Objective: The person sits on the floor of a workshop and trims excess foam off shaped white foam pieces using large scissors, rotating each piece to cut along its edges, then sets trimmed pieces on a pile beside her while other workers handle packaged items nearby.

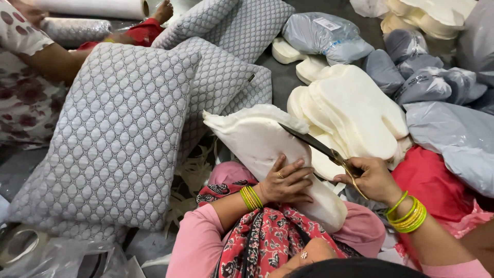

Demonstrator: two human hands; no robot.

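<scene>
Our lap bears the white foam piece; left hand presses flat on it, unclenched. Right hand grips scissors, blades at the foam's edge. Cut foam stack beside; trimming looks partway.

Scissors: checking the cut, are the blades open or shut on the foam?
Shut, apparently: the scissors show one dark blade line across the white foam piece, right hand gripping the handles.

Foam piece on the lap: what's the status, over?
Left hand pressing foam piece flat. Right hand gripping scissors, blades at foam's edge. Grey quilted cushion alongside, clear.
</scene>
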